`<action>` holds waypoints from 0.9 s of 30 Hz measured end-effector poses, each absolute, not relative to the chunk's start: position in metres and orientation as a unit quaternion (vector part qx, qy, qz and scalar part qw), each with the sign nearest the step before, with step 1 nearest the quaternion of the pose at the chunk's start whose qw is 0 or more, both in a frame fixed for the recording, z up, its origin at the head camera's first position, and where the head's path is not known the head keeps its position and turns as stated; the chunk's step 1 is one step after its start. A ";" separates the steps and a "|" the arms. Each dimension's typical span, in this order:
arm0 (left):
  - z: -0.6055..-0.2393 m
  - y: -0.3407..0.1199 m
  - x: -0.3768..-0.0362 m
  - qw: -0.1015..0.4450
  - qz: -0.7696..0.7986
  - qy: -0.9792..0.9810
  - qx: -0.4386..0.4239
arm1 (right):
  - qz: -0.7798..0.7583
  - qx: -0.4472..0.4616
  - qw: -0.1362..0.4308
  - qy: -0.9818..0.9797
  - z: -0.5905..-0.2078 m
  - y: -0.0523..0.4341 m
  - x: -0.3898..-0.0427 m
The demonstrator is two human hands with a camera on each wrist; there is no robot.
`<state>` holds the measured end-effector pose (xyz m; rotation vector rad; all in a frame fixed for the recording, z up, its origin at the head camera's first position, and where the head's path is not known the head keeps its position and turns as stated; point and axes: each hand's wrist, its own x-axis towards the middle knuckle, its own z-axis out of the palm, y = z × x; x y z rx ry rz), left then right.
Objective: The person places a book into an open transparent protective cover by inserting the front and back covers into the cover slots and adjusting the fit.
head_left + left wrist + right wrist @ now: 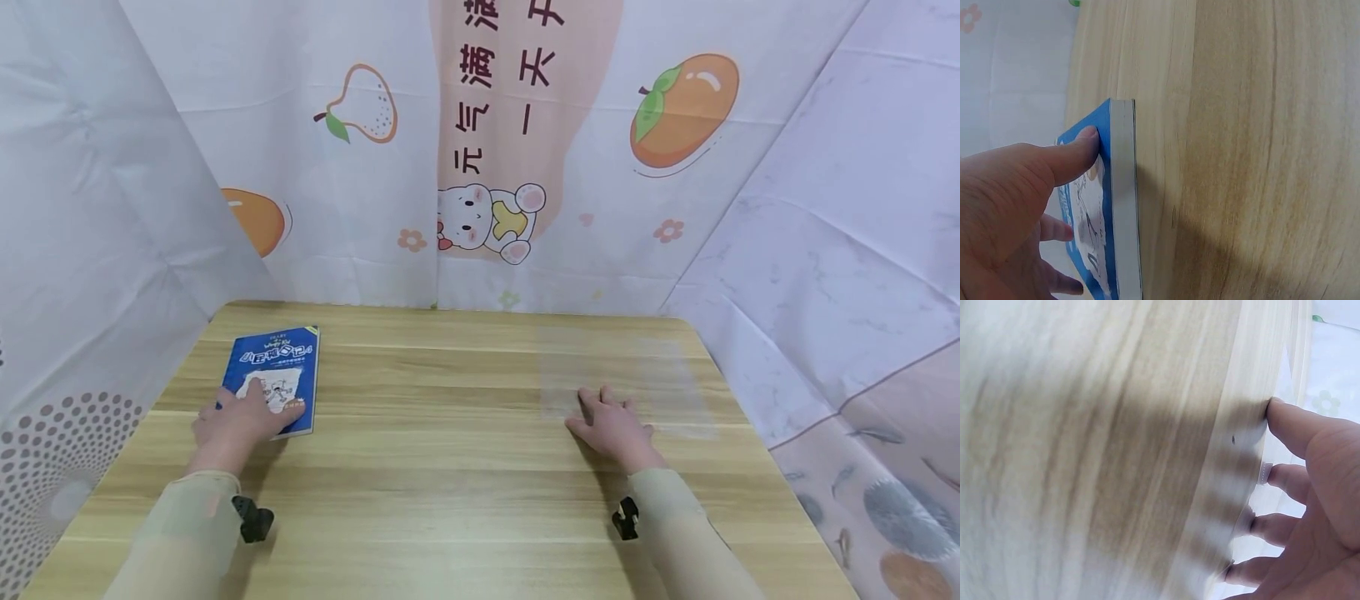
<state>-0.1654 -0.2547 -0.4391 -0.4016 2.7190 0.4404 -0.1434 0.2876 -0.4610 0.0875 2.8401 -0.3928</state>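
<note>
The left hand (236,421) lies flat on the near end of a blue book (276,375), which sits closed and face up on the left side of the wooden table (450,467). Its fingers are straight and spread over the cover, and the left wrist view shows the thumb (1075,153) pressing down just beside the page edge; nothing is curled round the book. The right hand (613,427) rests palm down on the near edge of a clear plastic sheet (622,379) that lies flat on the right side of the table, well apart from the book. Its fingers (1285,478) are straight and a little spread, touching the sheet and not pinching it. As a judgement, this looks like an opening step: both things are only steadied under flat hands, neither lifted. Bringing book and sheet together would call for a real hold on one of them, and the thin sheet, flush against the wood, looks hard to lift by its edge.
</note>
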 end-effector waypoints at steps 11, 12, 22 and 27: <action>-0.438 -0.258 -0.164 0.204 0.187 0.943 -0.185 | -0.136 0.030 0.136 0.981 -0.460 0.286 -0.142; -0.438 -0.258 -0.165 0.203 0.185 0.943 -0.186 | -0.137 0.030 0.136 0.981 -0.460 0.286 -0.142; -0.449 -0.265 -0.174 0.193 0.202 0.940 -0.198 | -0.135 0.027 0.140 0.981 -0.462 0.283 -0.142; -0.450 -0.266 -0.175 0.176 0.211 0.940 -0.202 | -0.137 0.025 0.141 0.980 -0.462 0.283 -0.142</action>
